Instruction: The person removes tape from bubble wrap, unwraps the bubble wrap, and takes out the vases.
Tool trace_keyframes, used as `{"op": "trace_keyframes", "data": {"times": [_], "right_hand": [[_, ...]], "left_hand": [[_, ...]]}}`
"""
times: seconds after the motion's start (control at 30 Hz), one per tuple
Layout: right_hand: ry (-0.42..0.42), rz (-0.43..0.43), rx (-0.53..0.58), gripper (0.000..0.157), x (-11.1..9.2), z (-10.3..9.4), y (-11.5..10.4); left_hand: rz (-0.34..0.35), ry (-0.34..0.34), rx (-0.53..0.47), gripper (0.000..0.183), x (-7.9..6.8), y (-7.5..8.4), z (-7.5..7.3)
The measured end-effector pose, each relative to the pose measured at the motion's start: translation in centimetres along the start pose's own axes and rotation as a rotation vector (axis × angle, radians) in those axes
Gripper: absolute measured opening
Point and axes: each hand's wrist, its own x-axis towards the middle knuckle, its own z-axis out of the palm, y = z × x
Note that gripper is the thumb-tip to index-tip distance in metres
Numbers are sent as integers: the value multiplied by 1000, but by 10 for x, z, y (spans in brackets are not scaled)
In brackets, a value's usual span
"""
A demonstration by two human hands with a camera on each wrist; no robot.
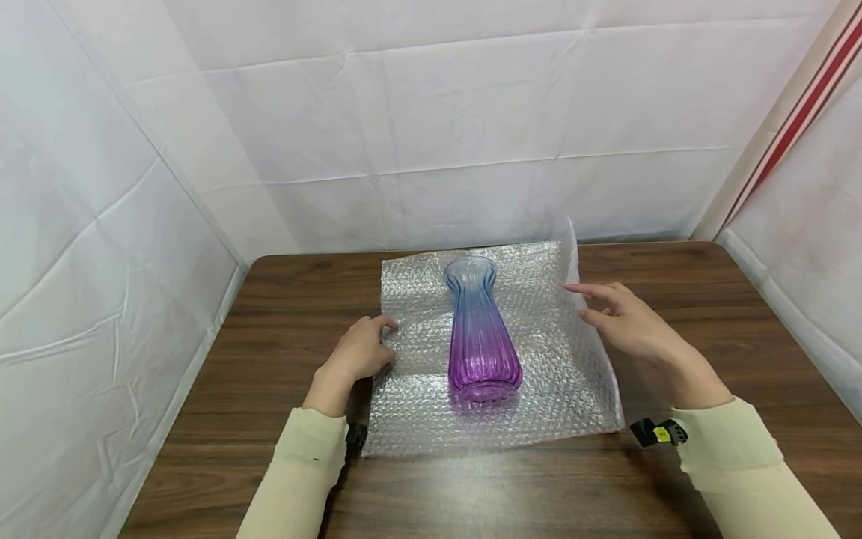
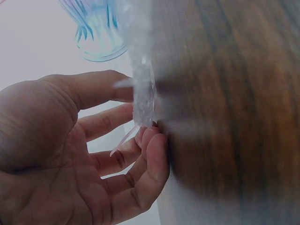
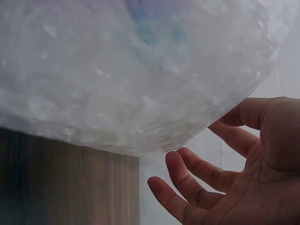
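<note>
A glass vase (image 1: 481, 337), blue at the neck and purple toward the base, lies on its side on a sheet of bubble wrap (image 1: 417, 412). At the sheet's left edge, my left hand (image 1: 358, 348) holds the bubble wrap (image 2: 141, 70), thumb on the upper side and fingers curled beneath. The right edge of the sheet stands raised in a curve. My right hand (image 1: 626, 318) touches that edge with a nearly straight index finger and thumb. In the right wrist view, the other fingers (image 3: 176, 168) spread loosely below the wrap, and the vase shows blurred through it.
The sheet lies on a dark wooden table (image 1: 269, 389), its far edge close to the table's back edge. White cloth walls (image 1: 417, 127) stand behind and at both sides. A red-and-white strip (image 1: 795, 127) runs down the back right corner.
</note>
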Motion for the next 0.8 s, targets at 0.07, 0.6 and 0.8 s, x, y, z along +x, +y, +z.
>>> {"op": "trace_keyframes", "data": {"times": [0.07,0.6,0.8], "right_hand": [[5,-6,-8,48,1,0,3],[-16,34,20,52,2,0,21],[6,42,1,51,4,2,29]], "left_hand": [[0,1,1,49,0,0,0],[-7,-8,0,51,1,1,-1],[-4,-10,6,51,2,0,-1]]}}
